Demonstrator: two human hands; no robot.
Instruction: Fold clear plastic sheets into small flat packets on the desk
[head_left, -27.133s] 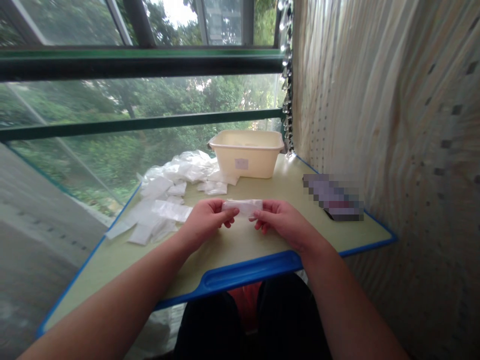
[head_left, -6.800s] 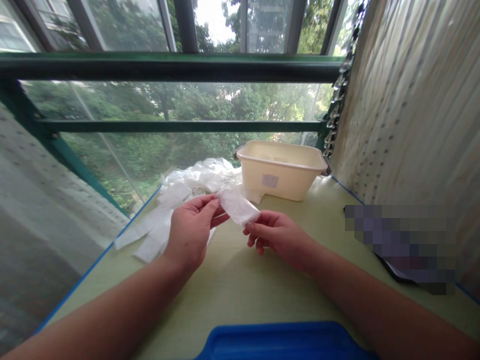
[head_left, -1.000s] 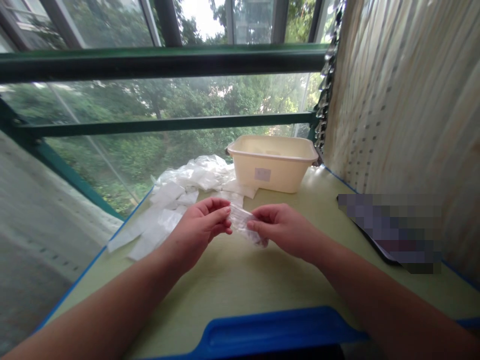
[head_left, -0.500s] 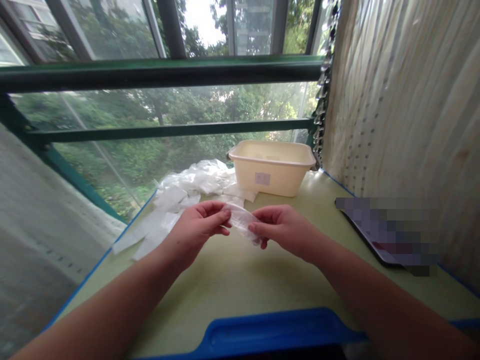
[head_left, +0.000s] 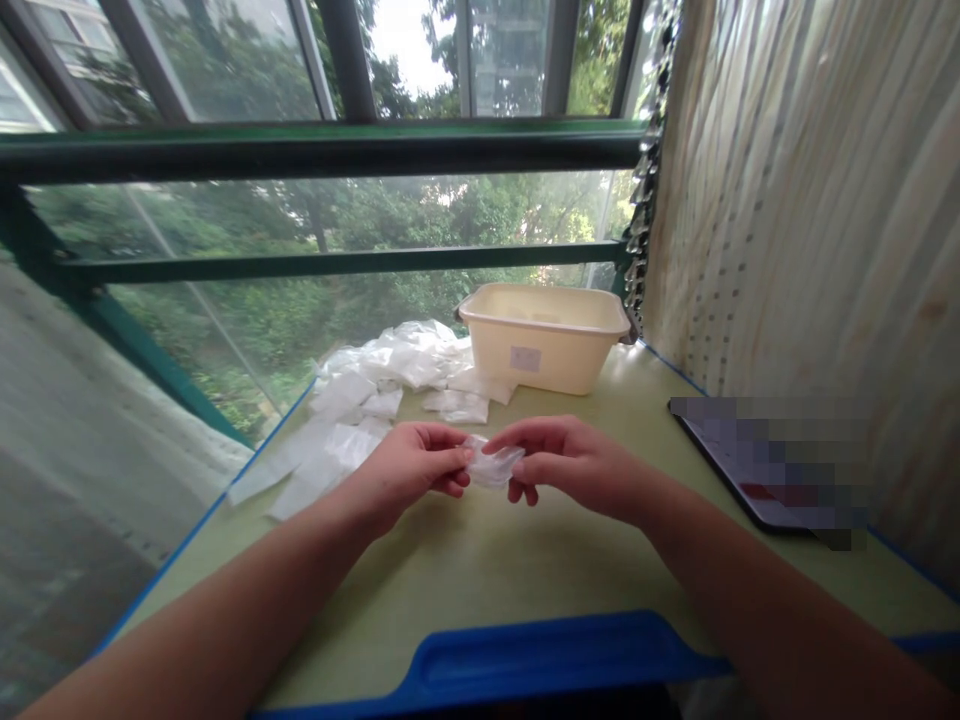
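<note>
A small clear plastic bag (head_left: 495, 468), crumpled and folded, is held above the table between both hands. My left hand (head_left: 416, 465) pinches its left end between thumb and fingers. On the other side, my right hand (head_left: 574, 465) has its thumb and forefinger around the bag's right part, the forefinger reaching over the top. Behind my left hand lies a heap of similar clear plastic bags (head_left: 409, 355), some flattened and overlapping. A few flat ones (head_left: 457, 405) lie just beyond my fingers.
A cream plastic bin (head_left: 570, 360) with a small label stands at the table's back, beside the heap. To the right lies a dark-edged flat device (head_left: 739, 480), its surface blurred out. The green table (head_left: 465, 570) has a blue rim (head_left: 540, 645); a window and curtain border it.
The plastic bag has gone from a longer stretched strip to a shorter, bunched shape. My right hand's forefinger has moved over its top, and both hands sit slightly lower.
</note>
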